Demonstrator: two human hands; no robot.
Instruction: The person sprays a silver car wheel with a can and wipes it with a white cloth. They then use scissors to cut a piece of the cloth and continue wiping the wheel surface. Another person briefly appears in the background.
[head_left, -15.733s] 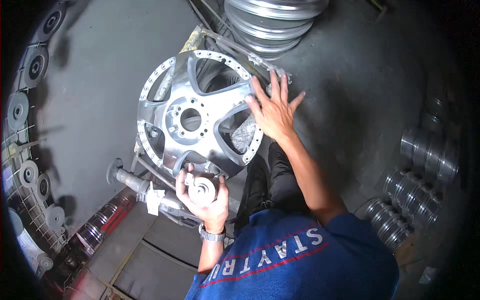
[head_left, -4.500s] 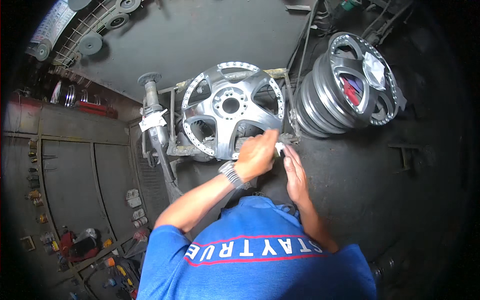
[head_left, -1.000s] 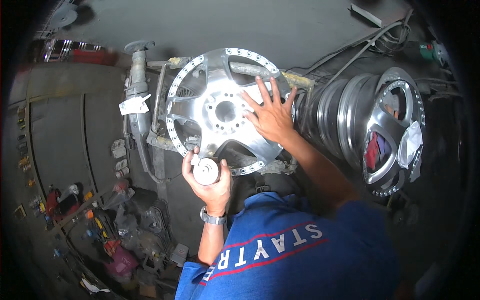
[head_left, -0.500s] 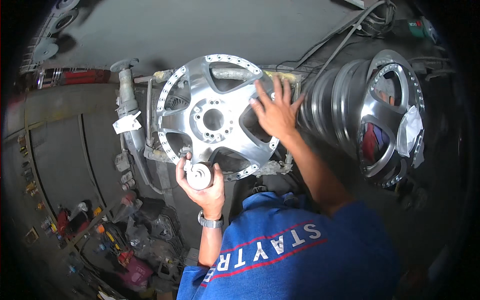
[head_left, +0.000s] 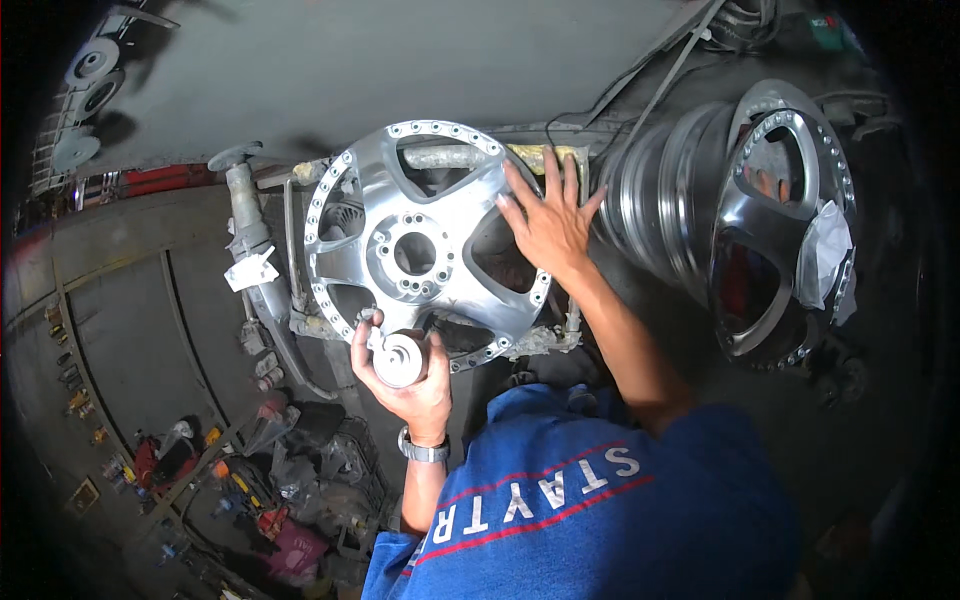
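Note:
A polished silver alloy wheel face, with a ring of small bolt holes round its rim, lies on a rough, dust-caked frame. My left hand, a metal watch on its wrist, closes round a whitish cylinder with a ringed round top at the wheel's near edge. The cylinder's kind is unclear, and its underside is hidden. My right hand is open, its fingers spread over the wheel's right rim and the end of a spoke.
A grey power tool with a disc head and a pale paper on it stands left of the frame. At the right are stacked wheels and another wheel face with a white cloth. Bags and clutter lie lower left.
The wheel sits slightly lower and further left in the picture, as do the frame and power tool. Both hands keep nearly the same place in view and the same poses.

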